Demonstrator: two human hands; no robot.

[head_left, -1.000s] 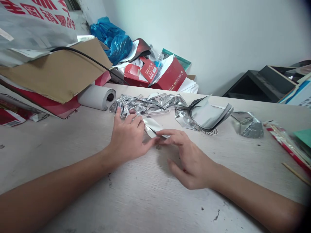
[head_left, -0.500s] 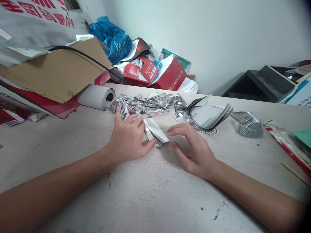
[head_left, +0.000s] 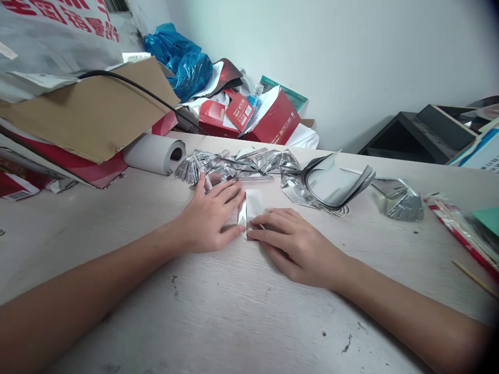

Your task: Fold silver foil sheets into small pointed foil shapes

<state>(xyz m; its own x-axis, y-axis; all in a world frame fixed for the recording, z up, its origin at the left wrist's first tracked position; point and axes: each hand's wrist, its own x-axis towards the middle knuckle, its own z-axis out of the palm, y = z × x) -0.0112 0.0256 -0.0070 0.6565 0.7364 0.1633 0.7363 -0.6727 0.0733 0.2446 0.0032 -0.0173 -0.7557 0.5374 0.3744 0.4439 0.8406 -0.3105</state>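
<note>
A small folded piece of silver foil paper (head_left: 254, 205) lies on the table (head_left: 218, 311), its long side pointing away from me. My left hand (head_left: 212, 215) rests flat at its left edge, fingers stretched out, with the thumb and fingertips touching the foil side. From the right, my right hand (head_left: 294, 241) lays its extended fingertips on the paper's lower right part and covers it there. Folded silver foil pieces (head_left: 234, 166) with pleated ends lie just beyond my left fingers. Behind my right hand sits a stack of curled foil-backed sheets (head_left: 331, 184).
A white paper roll (head_left: 154, 154) and a bent cardboard sheet (head_left: 89, 117) lie at the left. Red boxes (head_left: 273, 124) and blue plastic bags (head_left: 183, 65) stand at the back. Another pleated foil piece (head_left: 401, 200), a red-edged packet (head_left: 460, 231) and a thin stick (head_left: 475, 279) lie right.
The folded foil paper has turned from slanting to nearly straight. My right hand has moved left and put its fingers on it. My left hand has shifted slightly along the paper's left side.
</note>
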